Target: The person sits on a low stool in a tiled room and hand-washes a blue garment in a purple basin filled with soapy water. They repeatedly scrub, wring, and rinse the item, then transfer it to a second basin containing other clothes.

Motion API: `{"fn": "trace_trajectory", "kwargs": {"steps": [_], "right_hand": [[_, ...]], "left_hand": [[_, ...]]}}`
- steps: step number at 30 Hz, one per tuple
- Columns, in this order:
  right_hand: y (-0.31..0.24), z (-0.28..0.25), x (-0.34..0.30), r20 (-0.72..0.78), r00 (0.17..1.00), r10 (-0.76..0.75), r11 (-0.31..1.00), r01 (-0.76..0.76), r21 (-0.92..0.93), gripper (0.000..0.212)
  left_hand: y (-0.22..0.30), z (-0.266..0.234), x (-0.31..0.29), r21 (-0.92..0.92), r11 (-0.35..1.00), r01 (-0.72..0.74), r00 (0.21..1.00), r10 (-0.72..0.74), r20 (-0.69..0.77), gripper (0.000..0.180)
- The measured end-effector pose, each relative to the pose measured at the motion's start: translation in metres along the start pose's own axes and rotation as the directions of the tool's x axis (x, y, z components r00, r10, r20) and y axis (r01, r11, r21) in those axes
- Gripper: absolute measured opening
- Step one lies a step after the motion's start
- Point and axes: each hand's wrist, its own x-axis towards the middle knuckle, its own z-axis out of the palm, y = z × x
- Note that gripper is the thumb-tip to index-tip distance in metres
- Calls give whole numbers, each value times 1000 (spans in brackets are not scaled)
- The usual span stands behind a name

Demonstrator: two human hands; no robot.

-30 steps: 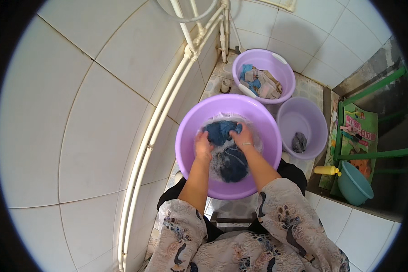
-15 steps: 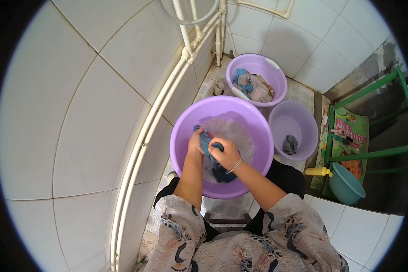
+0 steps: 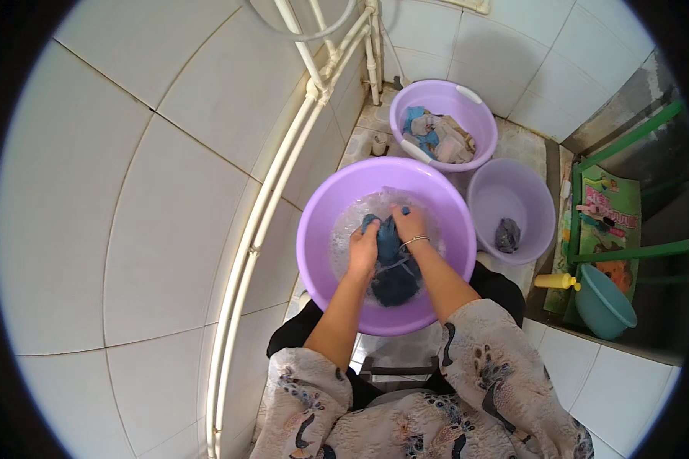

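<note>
A large purple basin [image 3: 311, 252] of sudsy water stands between my knees. In it, a wet dark-blue cloth [image 3: 396, 284] lies partly in the water, and its upper part is lifted between my hands. My left hand [image 3: 364, 246] is closed on the cloth's left side. On the other side my right hand [image 3: 409, 224], with a bracelet at the wrist, grips it too, and a bit of blue shows by its fingers. The kind of garment cannot be made out.
Behind stands a purple basin [image 3: 488, 126] of mixed clothes. A paler purple bucket [image 3: 547, 206] at right holds a grey cloth [image 3: 507, 236]. Further right are a yellow bottle [image 3: 556, 281], a teal basin [image 3: 606, 306] and a green frame [image 3: 651, 252]. White pipes [image 3: 264, 206] line the left wall.
My hands have shifted from the basin's left part toward its middle, the right one reaching farther forward. The blue cloth, bunched before, now hangs stretched between them. The view has shifted slightly.
</note>
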Motion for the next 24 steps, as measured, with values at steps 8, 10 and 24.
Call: {"fn": "trace_trajectory", "kwargs": {"steps": [8, 10, 24], "right_hand": [[-19, -5, -31, 244, 947, -211, 977, 193, 95, 18], [-38, -20, -36, 338, 878, -338, 889, 180, 421, 20], [-92, -58, -76, -70, 948, -311, 950, 308, -41, 30]], "left_hand": [[-42, -54, 68, -163, 954, 252, 959, -269, -89, 37], [-9, -27, 46, -347, 868, 355, 926, -379, 0, 34], [6, 10, -27, -236, 962, 139, 975, -174, -138, 46]]}}
